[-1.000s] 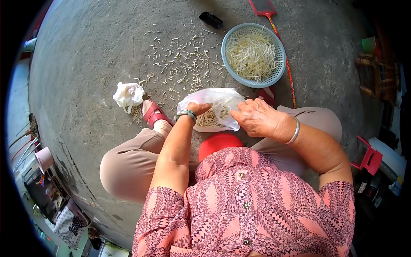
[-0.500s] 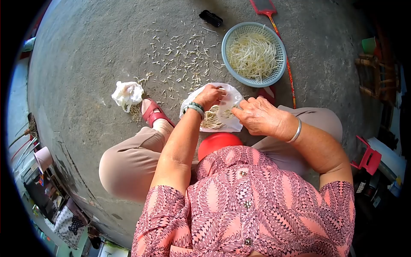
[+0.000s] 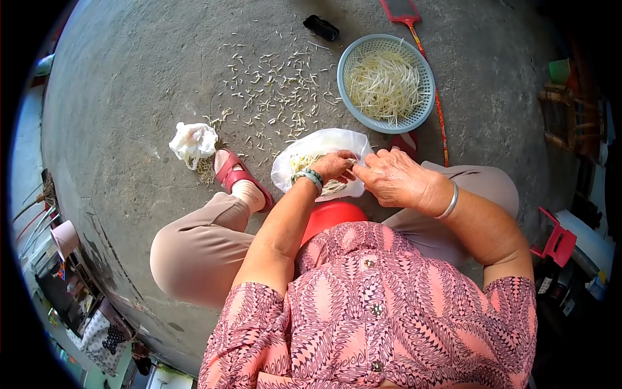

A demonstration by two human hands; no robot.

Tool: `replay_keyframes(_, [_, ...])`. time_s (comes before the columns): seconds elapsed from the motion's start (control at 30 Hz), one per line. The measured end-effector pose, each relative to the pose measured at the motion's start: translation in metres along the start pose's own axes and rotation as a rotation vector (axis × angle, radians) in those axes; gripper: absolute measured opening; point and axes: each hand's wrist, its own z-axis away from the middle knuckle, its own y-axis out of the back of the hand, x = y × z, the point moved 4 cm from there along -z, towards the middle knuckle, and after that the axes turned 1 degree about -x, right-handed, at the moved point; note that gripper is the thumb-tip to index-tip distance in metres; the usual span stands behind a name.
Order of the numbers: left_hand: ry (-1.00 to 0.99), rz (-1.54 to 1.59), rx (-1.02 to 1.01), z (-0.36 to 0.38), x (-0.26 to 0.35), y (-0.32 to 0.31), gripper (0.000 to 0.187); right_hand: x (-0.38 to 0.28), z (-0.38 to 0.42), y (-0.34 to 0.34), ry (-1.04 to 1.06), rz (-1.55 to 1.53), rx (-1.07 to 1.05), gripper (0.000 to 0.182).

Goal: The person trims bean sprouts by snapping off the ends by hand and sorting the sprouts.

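Observation:
A white plastic bag (image 3: 282, 170) lies open on the ground in front of me, with pale bean sprouts (image 3: 303, 161) inside. My left hand (image 3: 335, 166), with beaded and jade bracelets at the wrist, is over the bag's right part, its fingers curled; what they hold is too small to make out. My right hand (image 3: 395, 175), with a silver bangle, is closed at the bag's right edge and pinches its rim. The two hands' fingertips are close together. Beyond the bag stands a light blue colander (image 3: 430, 97) holding white sprouts (image 3: 385, 84).
Sprout scraps (image 3: 285, 91) are scattered over the concrete. A crumpled white bag (image 3: 194, 142) lies at the left, near a red sandal (image 3: 233, 172). A black tray (image 3: 321, 28) and a red fly swatter (image 3: 442, 123) lie beyond. A red stool (image 3: 558, 240) is at the right.
My left hand has moved right and down across the bag, toward my right hand. More of the bag's opening and the sprouts at its left now show. My right hand has hardly moved.

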Motion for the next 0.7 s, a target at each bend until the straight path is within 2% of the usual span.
replay_keyframes(0.07, [0.249,-0.105,0.079,0.000,-0.015,0.005,0.026,-0.001,-0.001,0.001,-0.001,0.001,-0.034,0.028])
replay_keyframes(0.1, [0.045,-0.364,0.398,-0.002,-0.031,0.019,0.024,-0.001,-0.001,0.001,-0.004,0.007,-0.048,0.029])
replay_keyframes(0.17, [0.177,-0.469,0.707,0.009,-0.041,0.041,0.021,-0.001,0.000,0.001,-0.017,0.019,-0.074,0.030])
replay_keyframes(0.23, [0.276,-0.648,0.787,0.028,-0.019,0.048,0.019,0.000,0.002,0.000,-0.013,0.004,-0.052,0.031])
replay_keyframes(0.27, [0.307,-0.721,0.705,0.028,-0.020,0.052,0.023,0.000,0.002,-0.001,-0.010,-0.004,-0.040,0.032])
replay_keyframes(0.4, [0.533,-0.670,0.602,0.026,-0.040,0.057,0.028,0.000,0.002,0.001,-0.026,-0.006,-0.052,0.033])
replay_keyframes(0.7, [0.552,-0.719,0.457,0.036,-0.012,0.047,0.033,0.000,0.001,0.001,-0.021,0.006,-0.063,0.031])
